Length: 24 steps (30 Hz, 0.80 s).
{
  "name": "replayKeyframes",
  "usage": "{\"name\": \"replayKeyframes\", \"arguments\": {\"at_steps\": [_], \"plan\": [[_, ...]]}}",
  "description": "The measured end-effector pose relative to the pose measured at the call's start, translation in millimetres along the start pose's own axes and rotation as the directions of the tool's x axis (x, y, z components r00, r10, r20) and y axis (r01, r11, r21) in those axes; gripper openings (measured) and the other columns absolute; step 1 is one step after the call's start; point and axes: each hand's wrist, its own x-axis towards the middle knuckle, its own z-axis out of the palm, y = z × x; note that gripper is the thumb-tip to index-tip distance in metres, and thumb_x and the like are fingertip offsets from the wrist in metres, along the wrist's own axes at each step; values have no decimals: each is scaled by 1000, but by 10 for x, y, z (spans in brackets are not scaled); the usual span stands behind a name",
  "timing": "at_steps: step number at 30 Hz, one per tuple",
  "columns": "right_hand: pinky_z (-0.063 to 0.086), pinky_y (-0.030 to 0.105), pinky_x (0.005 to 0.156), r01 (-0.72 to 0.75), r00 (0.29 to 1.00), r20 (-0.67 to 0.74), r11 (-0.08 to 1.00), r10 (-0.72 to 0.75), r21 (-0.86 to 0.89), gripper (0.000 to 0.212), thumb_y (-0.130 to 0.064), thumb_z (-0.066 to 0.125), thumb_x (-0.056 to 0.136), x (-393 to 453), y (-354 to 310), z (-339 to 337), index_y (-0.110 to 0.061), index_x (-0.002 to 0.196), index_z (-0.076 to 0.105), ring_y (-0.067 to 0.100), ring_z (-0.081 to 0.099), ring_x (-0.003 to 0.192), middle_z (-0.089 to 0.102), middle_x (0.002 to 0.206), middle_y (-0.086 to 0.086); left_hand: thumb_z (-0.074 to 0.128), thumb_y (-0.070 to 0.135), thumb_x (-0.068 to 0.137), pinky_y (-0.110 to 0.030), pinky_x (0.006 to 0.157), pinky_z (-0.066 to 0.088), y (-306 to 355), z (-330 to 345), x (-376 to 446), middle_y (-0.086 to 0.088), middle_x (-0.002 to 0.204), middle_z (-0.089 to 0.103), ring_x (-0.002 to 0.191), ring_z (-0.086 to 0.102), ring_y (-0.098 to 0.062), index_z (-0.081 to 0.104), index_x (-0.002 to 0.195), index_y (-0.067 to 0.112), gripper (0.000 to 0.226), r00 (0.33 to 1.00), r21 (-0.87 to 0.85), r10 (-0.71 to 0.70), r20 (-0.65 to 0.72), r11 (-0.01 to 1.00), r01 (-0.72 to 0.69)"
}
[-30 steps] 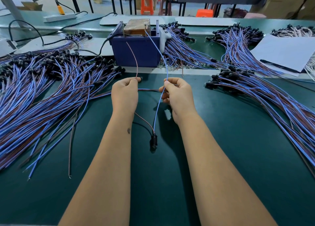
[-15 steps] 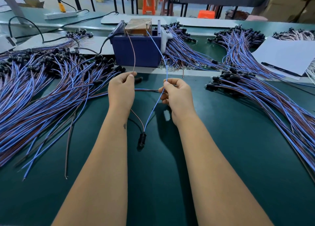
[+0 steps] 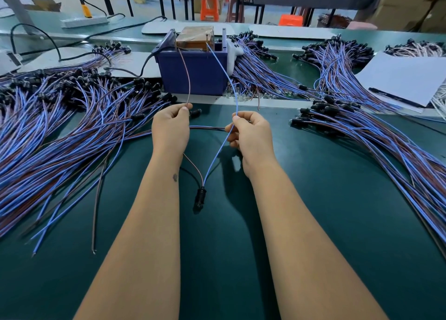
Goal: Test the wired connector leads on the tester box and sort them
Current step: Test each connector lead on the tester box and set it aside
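My left hand (image 3: pixel 170 129) pinches a thin brown wire (image 3: pixel 187 78) that arcs up to the tester box (image 3: pixel 195 39), a brown block sitting in a blue bin (image 3: pixel 193 74). My right hand (image 3: pixel 251 132) pinches the blue wire (image 3: pixel 224 71) of the same lead, which also reaches the top of the tester box. Both wires run down between my forearms to a black connector (image 3: pixel 200 197) that hangs just above the green mat (image 3: pixel 313 199).
A big pile of blue and brown leads (image 3: pixel 60 126) covers the left of the mat. More leads (image 3: pixel 386 145) fan across the right, and others (image 3: pixel 260 73) lie behind the bin. White paper with a pen (image 3: pixel 407 78) sits far right. A power strip (image 3: pixel 83 21) lies at the back left.
The black connector has swung left and slightly up between my forearms. My left hand has risen a little along the brown wire. My right hand keeps its place.
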Motion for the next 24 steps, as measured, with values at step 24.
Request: {"name": "replayKeyframes", "arguments": {"at_steps": [24], "plan": [[37, 19, 42, -26, 999, -17, 999, 27, 31, 15, -4, 48, 94, 0, -21, -3, -13, 83, 54, 9, 46, 43, 57, 63, 4, 45, 20, 98, -22, 44, 30, 27, -28, -8, 21, 39, 47, 44, 26, -9, 69, 94, 30, 26, 998, -44, -59, -15, 997, 58]]}}
